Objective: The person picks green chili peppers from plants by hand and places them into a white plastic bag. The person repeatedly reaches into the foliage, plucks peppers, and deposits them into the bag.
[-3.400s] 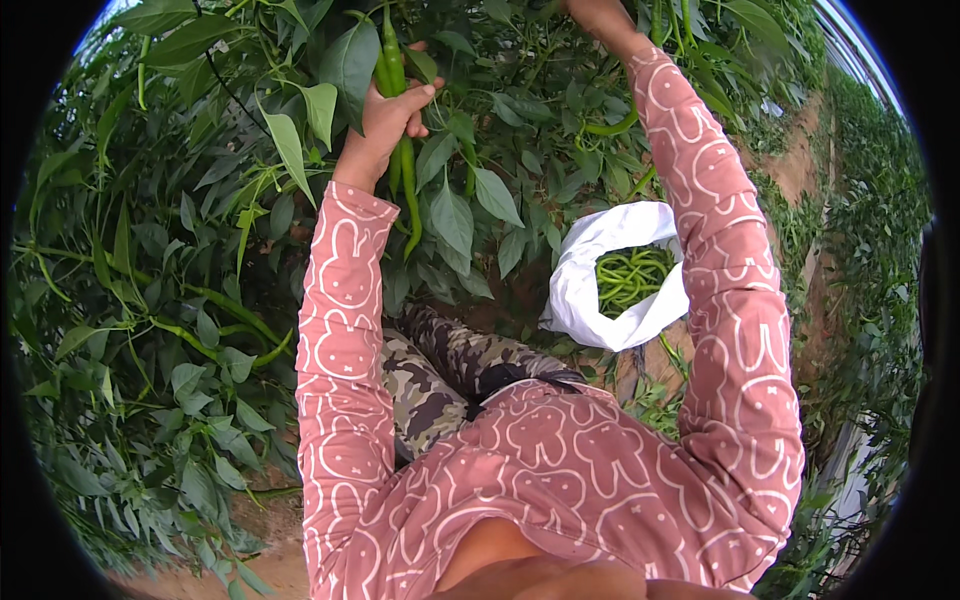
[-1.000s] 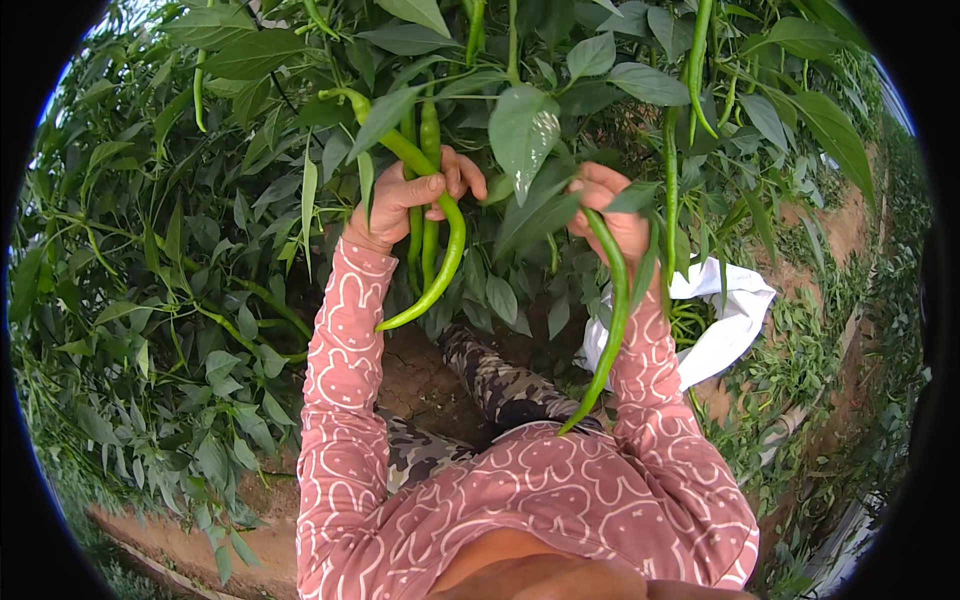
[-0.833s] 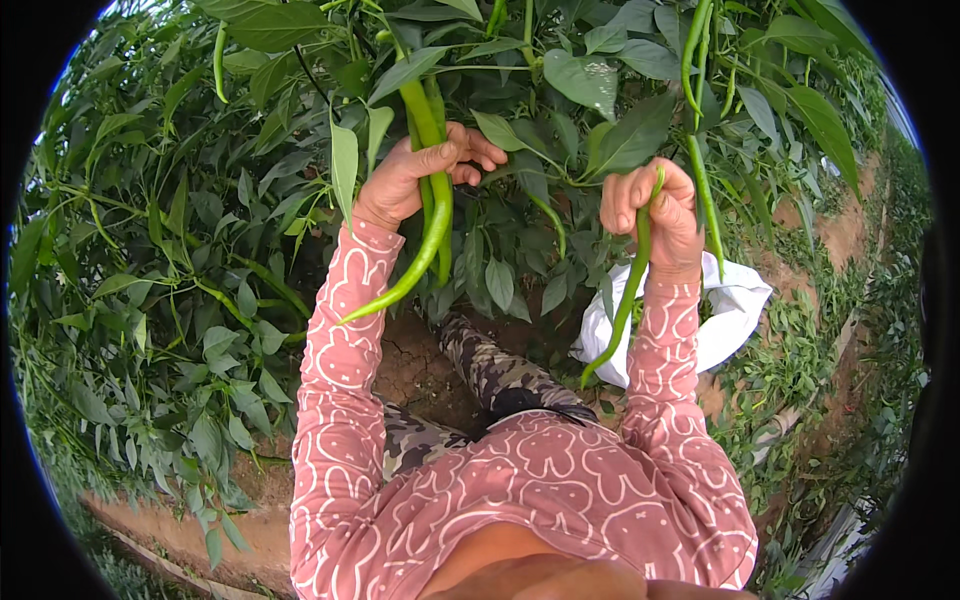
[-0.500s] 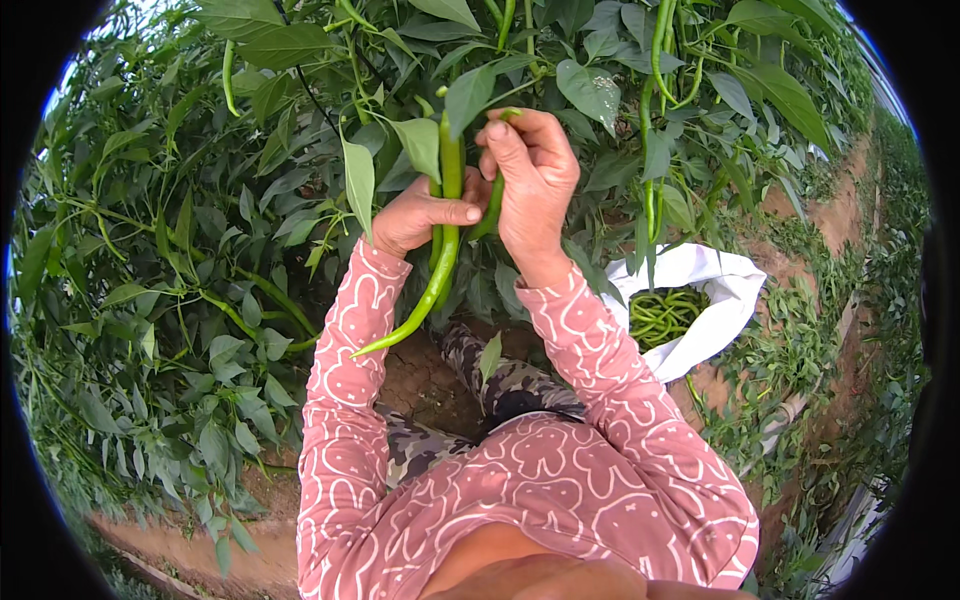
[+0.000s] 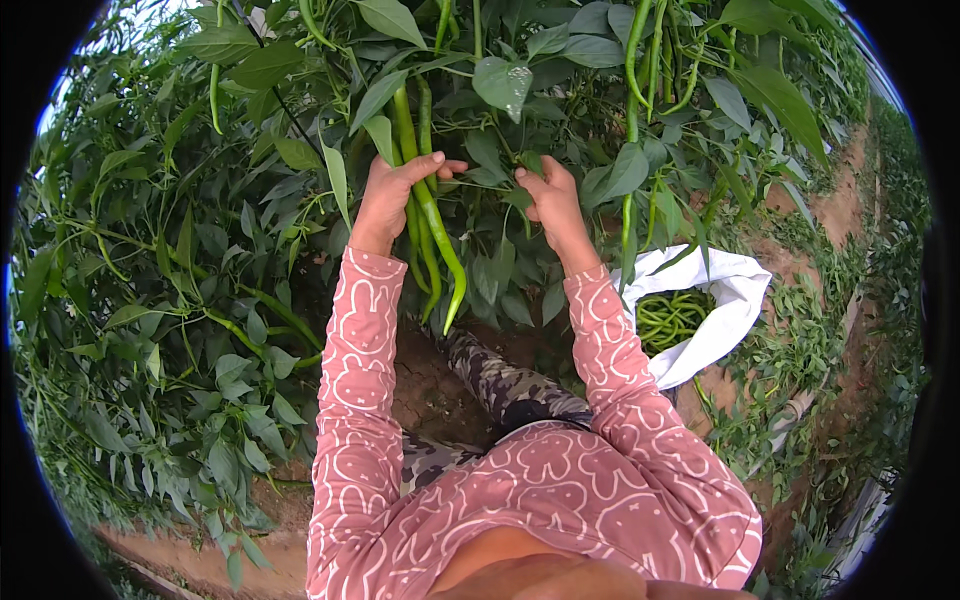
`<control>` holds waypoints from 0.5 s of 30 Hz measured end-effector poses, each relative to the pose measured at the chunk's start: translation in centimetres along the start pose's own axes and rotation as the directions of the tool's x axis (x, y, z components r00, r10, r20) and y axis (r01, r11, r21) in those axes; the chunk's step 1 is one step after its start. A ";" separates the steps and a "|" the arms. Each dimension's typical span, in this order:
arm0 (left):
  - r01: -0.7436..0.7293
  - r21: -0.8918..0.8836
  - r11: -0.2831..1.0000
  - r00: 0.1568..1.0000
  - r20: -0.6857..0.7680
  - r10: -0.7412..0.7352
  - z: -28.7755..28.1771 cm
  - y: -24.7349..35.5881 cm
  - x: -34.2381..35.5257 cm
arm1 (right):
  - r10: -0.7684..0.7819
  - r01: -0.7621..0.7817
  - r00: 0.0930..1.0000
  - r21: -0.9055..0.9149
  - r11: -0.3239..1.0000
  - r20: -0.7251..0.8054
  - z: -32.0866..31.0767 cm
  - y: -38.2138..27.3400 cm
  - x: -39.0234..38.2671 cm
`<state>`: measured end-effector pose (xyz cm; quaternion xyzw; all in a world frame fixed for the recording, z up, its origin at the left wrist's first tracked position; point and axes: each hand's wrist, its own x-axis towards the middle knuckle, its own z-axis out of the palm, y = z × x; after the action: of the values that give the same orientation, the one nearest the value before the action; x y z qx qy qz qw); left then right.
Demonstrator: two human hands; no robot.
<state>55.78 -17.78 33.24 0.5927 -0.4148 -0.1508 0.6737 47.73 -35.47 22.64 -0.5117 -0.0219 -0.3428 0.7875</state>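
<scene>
My left hand [image 5: 390, 200] is closed round a small bunch of long green peppers [image 5: 433, 215], which hang down past my fingers with curled tips, their tops among the leaves. To its right, my right hand [image 5: 550, 205] is among the foliage, fingers curled at a small leafy shoot; what lies between the fingertips is hidden. Further right and lower, a white sack [image 5: 735, 300] with rolled rim holds several green peppers [image 5: 665, 320]. More long peppers [image 5: 628, 215] hang from the plant above and right of my right hand.
Dense pepper plants [image 5: 170, 220] fill the left and top, with a dark line [image 5: 281, 100] running through them. My camouflage-clad legs [image 5: 480, 370] rest over brown soil. At the right are a dirt strip [image 5: 840, 205] with leafy litter and a pale pole [image 5: 790, 420].
My right hand has drawn away rightward from my left, and the pepper it held no longer shows in it. The bunch in my left hand hangs with its tips further right.
</scene>
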 end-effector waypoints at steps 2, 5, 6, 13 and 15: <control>-0.023 -0.006 1.000 0.998 -0.062 0.023 -0.6 -0.1 0.4 | 0.130 -0.131 0.991 0.244 0.961 0.021 -0.8 1.0 0.2; -0.042 0.118 0.992 0.987 -0.148 0.060 -1.8 -0.2 0.8 | 0.148 -0.155 0.988 0.229 0.961 0.045 -1.6 1.4 0.1; 0.011 0.184 0.983 0.983 -0.181 0.023 -2.3 -0.1 0.8 | 0.123 -0.123 0.992 0.163 0.979 0.010 -1.6 1.3 0.1; -0.026 -0.123 0.992 0.962 0.268 0.058 -3.0 0.5 0.0 | -0.410 0.357 0.910 -0.636 0.684 0.069 1.0 -1.0 0.0; -0.009 -0.089 0.996 0.967 0.253 0.031 -2.8 0.5 -0.4 | -0.484 0.403 0.874 -0.599 0.692 0.029 0.5 -0.7 0.3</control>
<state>57.44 -15.52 33.72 0.5343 -0.4964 -0.2366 0.6420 47.73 -35.42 23.54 -0.6850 0.0138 -0.5454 0.4829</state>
